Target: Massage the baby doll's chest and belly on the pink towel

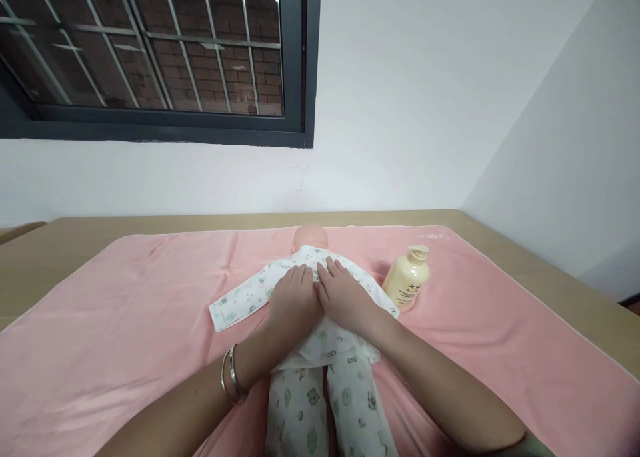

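Observation:
A baby doll (310, 236) in white patterned pyjamas lies stretched out on a pink cloth, its bald head away from me and its face not visible. Its white top (250, 292) spreads sideways at the sleeves, and the patterned trousers (300, 404) reach toward me. On the upper part of the top rests my left hand (296, 300), fingers laid out flat. Beside it, touching at the thumbs, my right hand (345, 297) lies flat with fingers extended. Neither hand grips anything. Two silver bangles circle my left wrist.
A cream pump bottle (407, 280) stands tilted in view right of the doll, close to its sleeve. The pink cloth (150, 324) covers most of a wooden table (545, 277). Behind are a white wall (390, 110) and a dark-framed barred window (300, 77).

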Action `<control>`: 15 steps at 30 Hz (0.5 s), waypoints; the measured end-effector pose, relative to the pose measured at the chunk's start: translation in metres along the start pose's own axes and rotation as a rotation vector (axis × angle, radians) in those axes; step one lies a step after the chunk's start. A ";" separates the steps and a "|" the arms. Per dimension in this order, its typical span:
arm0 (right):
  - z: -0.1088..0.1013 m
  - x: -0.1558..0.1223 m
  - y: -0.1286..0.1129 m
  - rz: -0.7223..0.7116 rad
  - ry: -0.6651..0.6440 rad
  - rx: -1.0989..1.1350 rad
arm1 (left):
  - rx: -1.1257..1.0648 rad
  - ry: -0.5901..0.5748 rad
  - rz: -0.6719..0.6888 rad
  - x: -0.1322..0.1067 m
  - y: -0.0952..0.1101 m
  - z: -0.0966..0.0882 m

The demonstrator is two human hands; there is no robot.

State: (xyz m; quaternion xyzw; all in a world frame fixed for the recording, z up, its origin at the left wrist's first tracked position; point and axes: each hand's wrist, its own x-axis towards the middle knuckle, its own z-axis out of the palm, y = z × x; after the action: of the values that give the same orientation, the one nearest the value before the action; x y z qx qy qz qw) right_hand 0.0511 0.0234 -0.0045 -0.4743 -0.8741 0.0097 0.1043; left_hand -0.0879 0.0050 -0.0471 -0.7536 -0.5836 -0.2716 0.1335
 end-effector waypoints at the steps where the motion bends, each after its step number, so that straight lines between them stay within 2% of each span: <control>1: -0.005 -0.006 -0.004 -0.029 -0.008 0.007 | -0.008 -0.026 0.024 -0.002 0.003 -0.002; 4: -0.012 -0.010 -0.006 -0.003 0.002 0.053 | -0.002 -0.030 -0.025 -0.002 0.002 -0.003; 8: 0.006 0.013 0.014 0.154 0.080 0.004 | 0.041 -0.022 -0.164 0.003 -0.009 0.006; 11: 0.014 0.020 0.020 0.183 0.072 -0.061 | 0.061 -0.029 -0.115 0.001 -0.004 0.003; 15: 0.001 0.002 0.007 0.037 -0.015 -0.126 | 0.066 -0.019 0.006 -0.007 0.011 -0.010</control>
State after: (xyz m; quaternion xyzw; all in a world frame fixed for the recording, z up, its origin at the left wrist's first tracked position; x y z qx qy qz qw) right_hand 0.0558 0.0287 -0.0058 -0.4959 -0.8649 -0.0400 0.0674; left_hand -0.0810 -0.0089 -0.0412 -0.7530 -0.5913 -0.2444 0.1534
